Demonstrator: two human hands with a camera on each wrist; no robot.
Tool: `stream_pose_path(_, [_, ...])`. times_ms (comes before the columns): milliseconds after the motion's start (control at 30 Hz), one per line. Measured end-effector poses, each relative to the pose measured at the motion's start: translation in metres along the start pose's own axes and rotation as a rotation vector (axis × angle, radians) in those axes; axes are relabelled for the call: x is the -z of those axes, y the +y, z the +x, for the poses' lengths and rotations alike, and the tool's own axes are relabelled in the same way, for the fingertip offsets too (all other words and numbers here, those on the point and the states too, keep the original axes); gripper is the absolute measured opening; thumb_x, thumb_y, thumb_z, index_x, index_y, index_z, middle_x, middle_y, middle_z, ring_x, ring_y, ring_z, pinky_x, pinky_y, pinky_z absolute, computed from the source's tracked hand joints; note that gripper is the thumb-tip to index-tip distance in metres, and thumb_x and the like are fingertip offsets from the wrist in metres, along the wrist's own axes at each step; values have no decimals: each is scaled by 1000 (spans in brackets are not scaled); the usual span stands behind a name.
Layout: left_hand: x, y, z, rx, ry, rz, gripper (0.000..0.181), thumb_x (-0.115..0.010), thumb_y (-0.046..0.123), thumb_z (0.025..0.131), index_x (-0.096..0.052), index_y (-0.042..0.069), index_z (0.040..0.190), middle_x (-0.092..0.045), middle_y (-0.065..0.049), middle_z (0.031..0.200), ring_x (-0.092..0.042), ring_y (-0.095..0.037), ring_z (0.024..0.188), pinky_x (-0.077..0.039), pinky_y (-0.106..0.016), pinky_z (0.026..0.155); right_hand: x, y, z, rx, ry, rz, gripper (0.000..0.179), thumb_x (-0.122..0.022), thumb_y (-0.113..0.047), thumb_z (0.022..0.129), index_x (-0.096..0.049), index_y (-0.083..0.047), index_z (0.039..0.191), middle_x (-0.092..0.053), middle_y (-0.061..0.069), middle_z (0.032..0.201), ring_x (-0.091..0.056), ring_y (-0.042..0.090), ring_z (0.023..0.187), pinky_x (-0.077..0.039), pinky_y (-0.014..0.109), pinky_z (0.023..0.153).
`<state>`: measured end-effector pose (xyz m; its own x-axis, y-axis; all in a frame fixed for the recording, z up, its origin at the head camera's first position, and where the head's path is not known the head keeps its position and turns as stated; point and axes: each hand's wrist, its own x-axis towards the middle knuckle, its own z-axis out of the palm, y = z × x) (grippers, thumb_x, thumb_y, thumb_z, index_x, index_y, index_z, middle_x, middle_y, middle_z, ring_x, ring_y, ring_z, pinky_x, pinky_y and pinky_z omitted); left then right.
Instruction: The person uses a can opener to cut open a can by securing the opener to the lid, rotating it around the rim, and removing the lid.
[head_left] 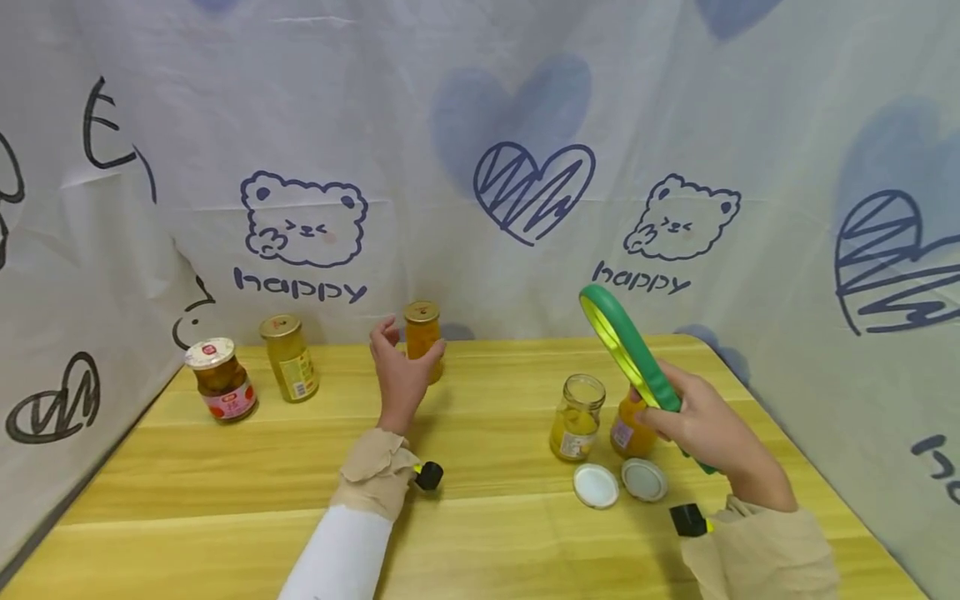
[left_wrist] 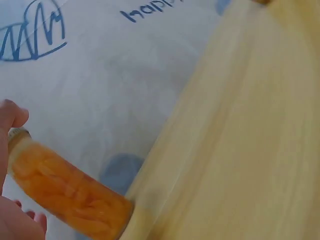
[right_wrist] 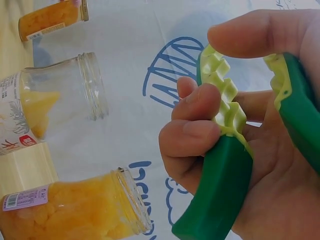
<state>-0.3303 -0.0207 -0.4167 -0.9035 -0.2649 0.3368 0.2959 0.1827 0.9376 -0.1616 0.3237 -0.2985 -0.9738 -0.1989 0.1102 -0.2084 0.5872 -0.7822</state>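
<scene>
White cloth (head_left: pixel 405 108) printed with bears (head_left: pixel 307 217) and hearts (head_left: pixel 534 193) rises behind a wood-grain tabletop (head_left: pixel 502 525). Near its back edge, an upright orange-filled jar (head_left: pixel 423 332), gold lid on, stands between the thumb and spread fingers of a person's left hand (head_left: pixel 402 379); that grip is loose, not closed around the glass (whether the thumb touches it cannot be told). In the right hand (head_left: pixel 705 427), curled fingers grip a green tool (head_left: pixel 628 346) with yellow-green teeth along its inside, raised above the tabletop. Just beside that hand stand two lidless jars, one part-filled with yellow fruit (head_left: pixel 576 423), the other orange (head_left: pixel 628 435); two lids (head_left: pixel 596 487) lie in front. Farther left stand a gold-lidded yellow jar (head_left: pixel 292 367) and a pink-labelled jar (head_left: pixel 222 382).
</scene>
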Motion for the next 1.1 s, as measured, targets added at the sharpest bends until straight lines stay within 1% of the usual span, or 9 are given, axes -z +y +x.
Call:
stream_pose_path(67, [-4,-4,5,76,17,-60,90,-85,27,85,-27,12,152,-35,-24,152,-36,-40,144,-36,-55,122,2,1,0,-4,1,3,23,-63,-5,94,-59,2,115,-50,7,78,-48,11,60,-45,28,53])
stream_pose_path(133, [-6,-8,10,108,9,-64,92,-86,28,85,-25,12,153,-34,-24,153,-35,-40,145,-34,-55,123,2,2,0,-10,1,6,24,-63,-5,94,-59,2,116,-50,7,79,-47,11,60,-45,28,53])
stream_pose_path(300, [-8,-20,24,124,-43,22,97,-87,33,84,-25,13,156,-36,-22,154,-37,-39,144,-36,-56,122,1,2,1,-12,-3,10,25,-64,-5,93,-58,2,116,-50,7,77,-45,9,57,-43,27,50])
stream_pose_path(400, [-9,-24,30,138,-70,44,100,-87,37,83,-25,14,158,-36,-21,156,-39,-38,144,-36,-55,123,0,2,2,-9,-3,2,24,-64,-4,93,-59,1,116,-49,7,78,-44,9,57,-44,27,52])
stream_pose_path(500, [-13,-24,33,140,-101,24,100,-86,36,84,-23,14,160,-40,-19,157,-44,-36,142,-37,-54,124,0,3,2,-16,2,-8,25,-64,-5,92,-60,0,117,-51,8,79,-45,10,58,-44,28,53])
stream_pose_path(600, [-20,-22,35,121,-106,18,94,-84,33,87,-26,14,159,-47,-18,153,-51,-37,136,-40,-53,121,2,4,2,-27,9,-14,27,-65,-5,92,-60,0,118,-51,9,81,-45,11,59,-44,28,54])
stream_pose_path(733, [-21,-20,37,90,-90,70,81,-79,31,91,-33,13,155,-54,-20,145,-55,-38,129,-44,-54,117,2,2,3,-23,15,-21,29,-65,-7,92,-59,-2,120,-55,11,88,-50,14,68,-45,28,59])
stream_pose_path(900, [-20,-21,36,91,-115,96,75,-76,31,94,-34,10,153,-54,-20,143,-55,-38,129,-44,-54,116,2,1,3,-15,23,-33,31,-66,-7,92,-59,-2,121,-59,14,96,-54,19,78,-46,29,64])
stream_pose_path(1100, [-18,-21,30,96,-148,71,75,-76,29,94,-34,10,152,-54,-20,141,-56,-37,126,-46,-54,114,2,1,3,-9,23,-36,29,-67,-8,91,-60,-3,119,-59,13,95,-54,19,76,-45,30,63])
